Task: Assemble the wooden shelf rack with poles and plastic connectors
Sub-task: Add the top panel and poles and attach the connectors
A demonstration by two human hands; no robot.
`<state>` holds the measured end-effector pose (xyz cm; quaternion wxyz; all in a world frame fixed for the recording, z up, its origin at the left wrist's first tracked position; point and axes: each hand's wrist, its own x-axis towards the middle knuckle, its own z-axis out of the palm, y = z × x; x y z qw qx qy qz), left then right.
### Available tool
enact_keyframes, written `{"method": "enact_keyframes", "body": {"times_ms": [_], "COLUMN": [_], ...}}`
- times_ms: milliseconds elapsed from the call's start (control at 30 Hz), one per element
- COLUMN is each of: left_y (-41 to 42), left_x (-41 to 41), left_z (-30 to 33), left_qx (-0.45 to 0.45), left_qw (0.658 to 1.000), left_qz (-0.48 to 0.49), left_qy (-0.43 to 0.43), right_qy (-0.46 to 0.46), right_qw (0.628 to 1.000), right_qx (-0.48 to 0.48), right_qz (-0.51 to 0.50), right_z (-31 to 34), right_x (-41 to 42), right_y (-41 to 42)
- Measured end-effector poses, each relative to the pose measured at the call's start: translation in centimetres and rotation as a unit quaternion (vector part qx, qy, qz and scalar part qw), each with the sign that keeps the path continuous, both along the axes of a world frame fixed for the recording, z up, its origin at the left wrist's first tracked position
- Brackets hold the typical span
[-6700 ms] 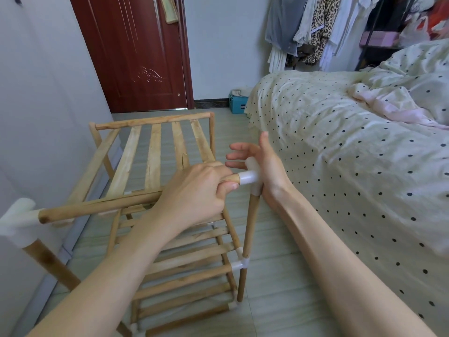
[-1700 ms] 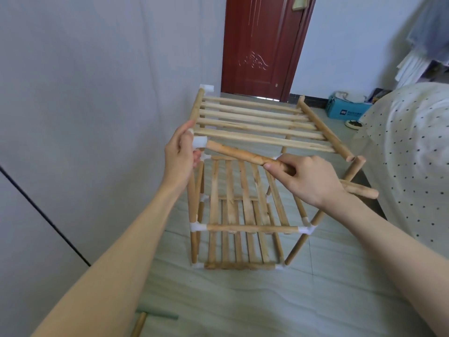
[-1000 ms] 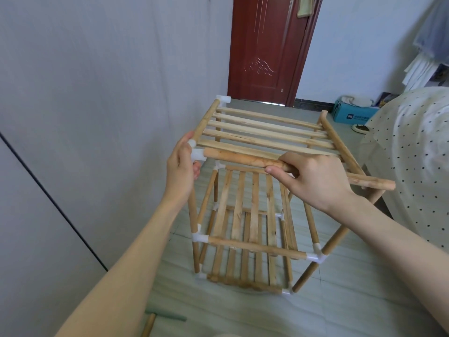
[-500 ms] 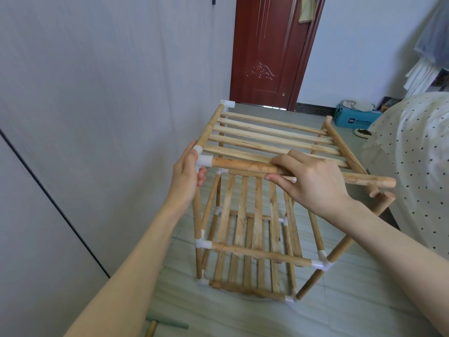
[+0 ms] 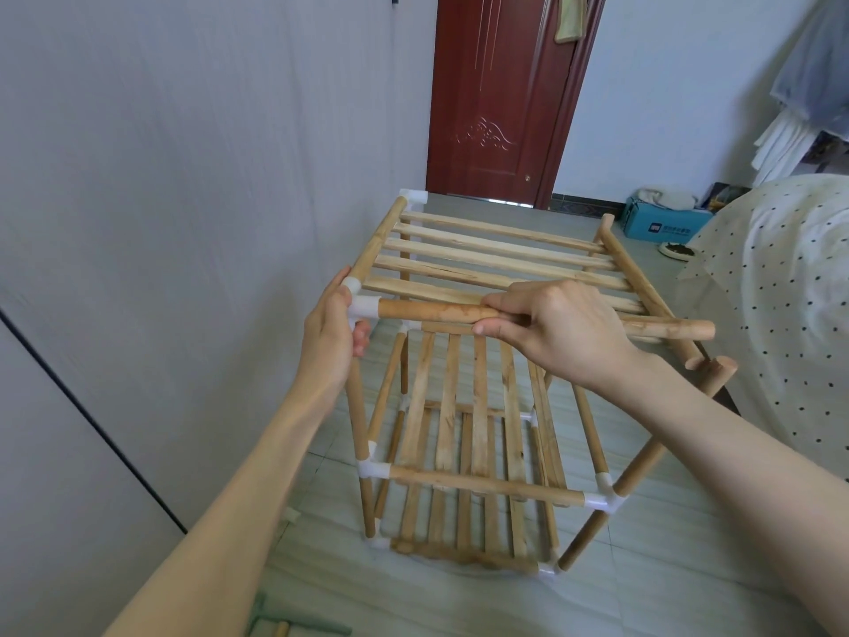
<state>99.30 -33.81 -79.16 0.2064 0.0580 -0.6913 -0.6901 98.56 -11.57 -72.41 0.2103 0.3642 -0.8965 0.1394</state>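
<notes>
While left hand [image 5: 331,337] grips the white connector [image 5: 363,307], right hand [image 5: 551,328] grasps the pole [image 5: 459,311] lying 9-to-3, free end at 3 o'clock unjoined.

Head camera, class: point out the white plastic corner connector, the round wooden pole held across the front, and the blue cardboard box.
white plastic corner connector [image 5: 363,307], head view, its horizontal sleeve
round wooden pole [image 5: 432,311], head view, bare shaft
blue cardboard box [image 5: 661,228], head view, front face
</notes>
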Motion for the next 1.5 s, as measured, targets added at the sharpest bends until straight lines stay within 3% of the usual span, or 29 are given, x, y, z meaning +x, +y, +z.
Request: {"method": "enact_keyframes", "body": {"times_ms": [367, 600, 700, 800, 900, 1067, 1233, 1333, 1433, 1500], "left_y": [0.3, -0.5, -2.6, -5.5, -8.9, -13.2, -14.8, -14.7, -14.2, -14.1], "left_x": [0.8, 3.1, 4.7, 6.9, 9.5, 12.0, 9.2, 6.8, 6.0, 6.8], "left_z": [-0.1, -1.5, -6.4, -14.1, -22.5, -31.9, -35.9, -36.8, -37.5, -38.0], "left_qx": [-0.067, -0.091, -0.1, -0.191, -0.309, -0.392, -0.519, -0.498, -0.549, -0.529], "left_qw": [0.995, 0.994, 0.992, 0.966, 0.906, 0.829, 0.749, 0.754, 0.721, 0.717], "left_qz": [-0.066, -0.062, -0.023, 0.02, -0.002, -0.07, -0.06, -0.027, 0.011, 0.008], "left_qy": [0.019, 0.009, -0.07, -0.174, -0.289, -0.392, -0.408, -0.428, -0.423, -0.454], "right_qy": [0.023, 0.14, 0.149, 0.003, -0.188, -0.468, -0.542, -0.542, -0.568, -0.577], "right_qw": [0.998, 0.986, 0.978, 0.988, 0.977, 0.865, 0.801, 0.787, 0.759, 0.747], "right_qx": [0.032, -0.055, -0.038, 0.004, 0.07, 0.177, 0.245, 0.286, 0.314, 0.328], "right_qz": [-0.046, 0.075, 0.141, 0.153, 0.069, -0.034, -0.068, -0.068, -0.049, -0.041], "right_z": [-0.3, -4.6, -8.6, -14.3, -20.6, -32.4, -41.2, -43.8, -44.6, -44.4], "right_x": [2.0, 4.8, 5.9, 6.4, 6.1, 4.9, 4.6, 5.2, 6.3, 6.6], "right_y": [-0.5, -2.9, -4.5, -6.1, -8.4, -11.7, -12.0, -11.1, -10.5, -10.3]}}
